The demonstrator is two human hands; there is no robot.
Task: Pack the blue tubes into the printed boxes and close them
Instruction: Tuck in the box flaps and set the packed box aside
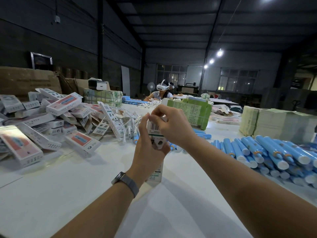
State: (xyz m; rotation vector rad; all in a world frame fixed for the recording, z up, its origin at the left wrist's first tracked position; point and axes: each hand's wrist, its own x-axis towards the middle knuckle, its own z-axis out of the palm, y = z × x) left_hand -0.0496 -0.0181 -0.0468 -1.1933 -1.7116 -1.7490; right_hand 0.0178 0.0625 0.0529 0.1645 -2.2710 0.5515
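While the box (155, 152) stands upright on the white table (68, 194) at the centre of the view, the left hand (147, 145) wraps its fingers round the box's middle, thumb on the near side, a watch (126, 182) on that wrist. Coming in from 4 o'clock, the right hand (173, 126) sits over the box's top end, its fingertips curled and pinching the top flap; whether the flap is tucked in cannot be told, and no tube shows inside from here. At 3 o'clock a heap of blue tubes (267, 152) lies on the table, white caps toward the camera, well apart from the box. At 9 o'clock a loose pile of printed boxes (56, 117) spreads across the table. Beyond the hands, at 1 o'clock, stands a green stack (193, 110) of flat cartons, with a paler stack (274, 121) at 2 o'clock. At 12 o'clock a person (160, 93) in a white headset sits at the table's far end.
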